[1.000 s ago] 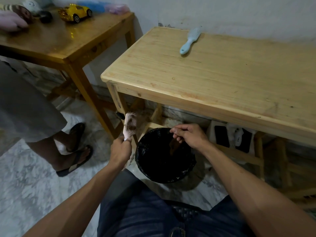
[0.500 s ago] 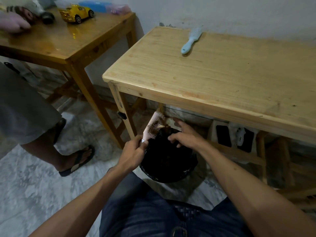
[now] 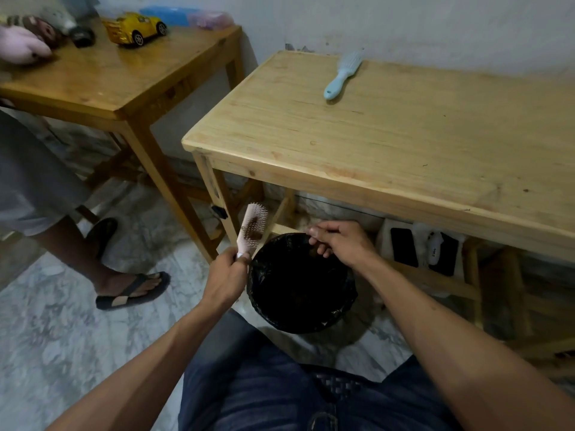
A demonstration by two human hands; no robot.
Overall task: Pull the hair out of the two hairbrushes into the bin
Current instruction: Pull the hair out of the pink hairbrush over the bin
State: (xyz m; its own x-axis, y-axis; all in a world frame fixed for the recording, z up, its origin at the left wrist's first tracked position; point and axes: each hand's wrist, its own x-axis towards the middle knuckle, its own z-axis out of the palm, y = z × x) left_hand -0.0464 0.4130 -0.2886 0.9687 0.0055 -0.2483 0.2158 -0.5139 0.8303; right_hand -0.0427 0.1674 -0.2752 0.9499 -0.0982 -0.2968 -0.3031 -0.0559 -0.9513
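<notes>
Left hand [image 3: 224,276] closed around the handle of a pink hairbrush [image 3: 252,229], fingers [image 3: 231,255] clamped on the handle's lower end; brush head raised above the fist, tilted slightly right, bristles facing the camera, a dark clump of hair caught low among them. Brush held just left of the rim of a black-lined bin [image 3: 300,283], set on the marble floor [image 3: 62,331] under the near edge of the pale wooden bench [image 3: 389,144]. Right hand [image 3: 340,242] poised over the bin's far rim, fingers [image 3: 314,234] drawn together, thumb against fingertips in a pinch; impossible to tell whether any strands lie between them. Right hand apart from the pink brush, a clear gap between fingertips and bristles. Blue hairbrush [image 3: 341,75] flat on the bench top near the wall, handle toward the camera, well apart from both hands. Yellow toy car [image 3: 135,28] on the darker bench [image 3: 118,79] at upper left. Sandalled foot [image 3: 133,289] of a second person planted on the floor at left. Wearer's dark jeans [image 3: 273,384] along the bottom edge.
</notes>
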